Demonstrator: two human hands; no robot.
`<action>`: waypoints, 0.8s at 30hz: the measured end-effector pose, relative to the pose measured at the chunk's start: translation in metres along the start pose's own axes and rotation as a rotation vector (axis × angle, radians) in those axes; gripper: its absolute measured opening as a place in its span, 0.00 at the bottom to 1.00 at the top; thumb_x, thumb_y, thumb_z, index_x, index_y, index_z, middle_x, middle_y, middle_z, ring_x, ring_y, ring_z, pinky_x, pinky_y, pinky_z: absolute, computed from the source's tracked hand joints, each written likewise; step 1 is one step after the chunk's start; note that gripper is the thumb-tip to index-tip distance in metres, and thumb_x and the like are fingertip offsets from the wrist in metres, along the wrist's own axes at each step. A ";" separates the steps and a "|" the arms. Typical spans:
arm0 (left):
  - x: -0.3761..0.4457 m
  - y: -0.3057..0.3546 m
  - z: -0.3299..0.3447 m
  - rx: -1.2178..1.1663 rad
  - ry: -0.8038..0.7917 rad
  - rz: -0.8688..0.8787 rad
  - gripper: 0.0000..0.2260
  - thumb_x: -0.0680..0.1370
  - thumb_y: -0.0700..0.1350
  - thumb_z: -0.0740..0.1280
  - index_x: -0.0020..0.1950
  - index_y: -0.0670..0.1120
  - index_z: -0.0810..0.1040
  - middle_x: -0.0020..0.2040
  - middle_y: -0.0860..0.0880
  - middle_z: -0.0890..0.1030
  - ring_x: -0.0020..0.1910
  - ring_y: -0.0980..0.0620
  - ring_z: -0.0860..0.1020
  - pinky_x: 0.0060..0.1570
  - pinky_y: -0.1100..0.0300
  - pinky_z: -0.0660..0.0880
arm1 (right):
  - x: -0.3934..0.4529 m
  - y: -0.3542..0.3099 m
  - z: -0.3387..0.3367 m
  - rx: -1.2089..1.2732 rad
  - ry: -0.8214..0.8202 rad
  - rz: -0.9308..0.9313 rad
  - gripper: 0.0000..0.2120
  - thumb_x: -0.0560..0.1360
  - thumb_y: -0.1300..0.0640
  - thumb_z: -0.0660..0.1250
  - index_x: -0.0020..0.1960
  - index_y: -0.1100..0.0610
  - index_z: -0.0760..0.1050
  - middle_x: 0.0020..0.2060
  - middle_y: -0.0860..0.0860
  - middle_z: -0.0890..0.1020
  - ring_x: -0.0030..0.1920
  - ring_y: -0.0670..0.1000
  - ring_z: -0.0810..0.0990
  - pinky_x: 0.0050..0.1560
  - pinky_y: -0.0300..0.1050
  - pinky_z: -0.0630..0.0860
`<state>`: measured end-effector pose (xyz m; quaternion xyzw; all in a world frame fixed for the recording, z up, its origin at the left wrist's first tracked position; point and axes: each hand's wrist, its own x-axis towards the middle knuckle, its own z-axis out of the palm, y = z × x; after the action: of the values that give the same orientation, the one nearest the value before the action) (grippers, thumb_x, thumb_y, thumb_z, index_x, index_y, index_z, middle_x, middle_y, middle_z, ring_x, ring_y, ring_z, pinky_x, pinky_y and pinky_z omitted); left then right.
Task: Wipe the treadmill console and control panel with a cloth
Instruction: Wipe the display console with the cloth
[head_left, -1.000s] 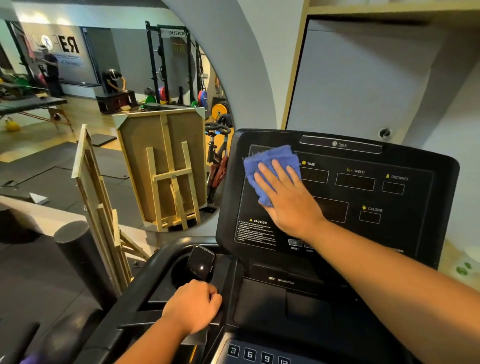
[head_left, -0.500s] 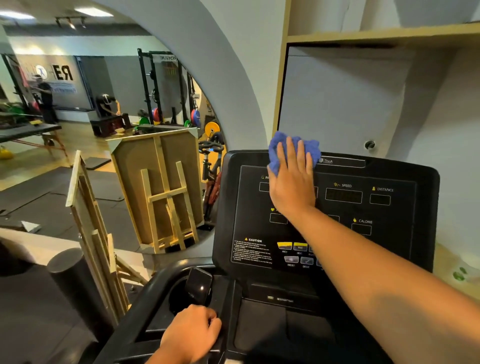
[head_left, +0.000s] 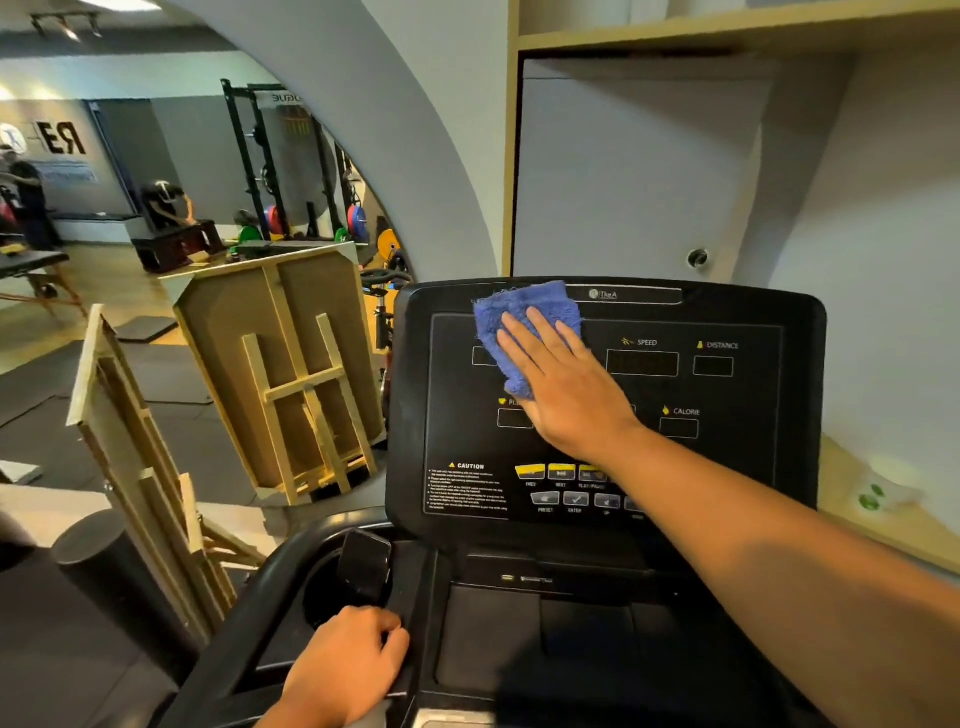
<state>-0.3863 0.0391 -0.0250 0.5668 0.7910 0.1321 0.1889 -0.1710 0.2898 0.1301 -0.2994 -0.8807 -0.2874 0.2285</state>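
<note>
Black plastic under the left hand (head_left: 345, 667) is the console's lower left rim, beside the cup well (head_left: 332, 587); the fingers are curling over that edge in a steadying grip, holding nothing loose. Moving right, the blue cloth (head_left: 522, 332) is lying bunched against the upper left of the upright control panel (head_left: 727, 467), partly over the top bezel. It is looking soft, light and limp (terry, by the nap), so it is likely to slide or fold unless pressed flat. The right hand (head_left: 566, 395) is pressing it with straight, spread fingers, palm on the panel, not pinching. Keeping the fingers spread across its middle is probably the best hold, and light pressure is probably wise over the buttons (head_left: 561, 486)
</note>
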 end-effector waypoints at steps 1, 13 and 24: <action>0.000 0.000 0.001 0.001 -0.006 0.000 0.14 0.79 0.55 0.61 0.42 0.46 0.77 0.34 0.51 0.79 0.39 0.53 0.81 0.40 0.64 0.73 | -0.011 0.011 -0.002 0.003 0.010 0.041 0.32 0.83 0.45 0.56 0.81 0.57 0.51 0.81 0.54 0.55 0.81 0.56 0.49 0.80 0.55 0.49; -0.001 0.005 -0.003 0.033 -0.046 -0.036 0.11 0.78 0.58 0.61 0.46 0.54 0.80 0.43 0.52 0.85 0.46 0.54 0.83 0.53 0.57 0.79 | -0.129 0.114 -0.020 0.192 0.125 0.642 0.31 0.82 0.49 0.56 0.81 0.54 0.49 0.81 0.51 0.53 0.81 0.52 0.46 0.80 0.54 0.48; 0.001 0.010 -0.009 0.003 -0.073 -0.067 0.14 0.79 0.60 0.61 0.49 0.56 0.83 0.49 0.57 0.85 0.52 0.58 0.81 0.59 0.60 0.75 | -0.031 0.044 -0.021 0.172 0.209 1.093 0.32 0.84 0.42 0.45 0.81 0.59 0.47 0.81 0.59 0.51 0.80 0.63 0.47 0.79 0.62 0.47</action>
<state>-0.3821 0.0428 -0.0133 0.5446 0.8023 0.1038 0.2214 -0.1149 0.2932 0.1444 -0.6622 -0.5906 -0.0826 0.4537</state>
